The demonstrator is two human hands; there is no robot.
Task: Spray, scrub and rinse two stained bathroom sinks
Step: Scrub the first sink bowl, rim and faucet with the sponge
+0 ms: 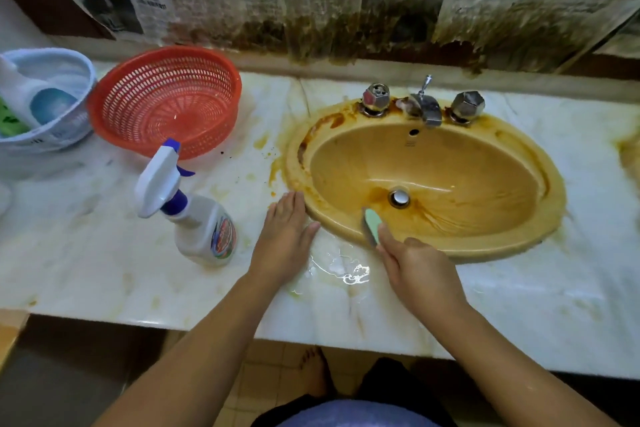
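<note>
Green sponge (372, 225) stands on its edge in your right hand (422, 270), thumb along one face and fingers curled round the back. Its tip presses the front wall of the sink (467, 166), just short of the drain (399, 198). Your left hand (285, 239) lies flat on the counter (104, 253), fingers straight and together, their tips touching the sink's front-left rim. That is a good brace, so lean on it.

You look to be scrubbing, with most of the bowl left to do. Lay the sponge flatter so more of it bites. Use short overlapping strokes from the rim down to the drain, so the loosened brown runs one way. The streaks fanning right of the drain should lift easily. The dark crust on the back-left rim, below the tap (427, 107), probably wants another dose from the spray bottle (204, 229), which stands near the front edge beside your left hand.

A brown patch at the counter's right edge may be the second sink, but too little of it shows.
</note>
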